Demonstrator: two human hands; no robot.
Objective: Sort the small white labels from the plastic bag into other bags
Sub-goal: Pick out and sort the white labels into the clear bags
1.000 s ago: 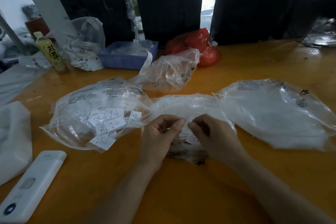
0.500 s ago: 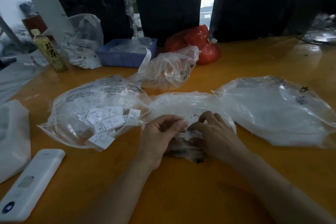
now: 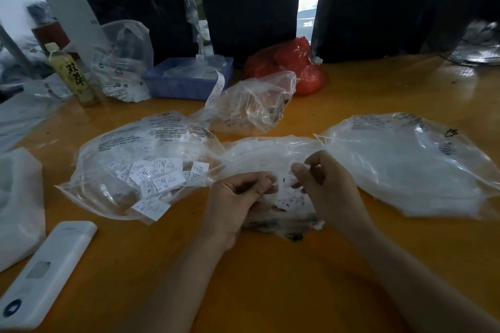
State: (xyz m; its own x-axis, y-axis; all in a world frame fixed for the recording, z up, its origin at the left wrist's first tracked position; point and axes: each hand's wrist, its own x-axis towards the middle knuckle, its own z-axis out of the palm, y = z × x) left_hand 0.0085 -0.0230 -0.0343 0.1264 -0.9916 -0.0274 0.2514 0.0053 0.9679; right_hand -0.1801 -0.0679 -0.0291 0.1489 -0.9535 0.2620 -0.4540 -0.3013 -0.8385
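Both hands work the crumpled clear plastic bag (image 3: 270,154): left hand (image 3: 238,197) fingers pinch small white labels (image 3: 288,199), right hand (image 3: 327,186) fingers curl; read each size first

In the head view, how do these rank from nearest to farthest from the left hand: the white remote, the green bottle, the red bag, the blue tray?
From the left hand:
1. White remote, front left on the table.
2. Blue tray, at the back, slightly left.
3. Red bag, at the back, right of the tray; too close to the tray to call surely.
4. Green bottle, far back left.
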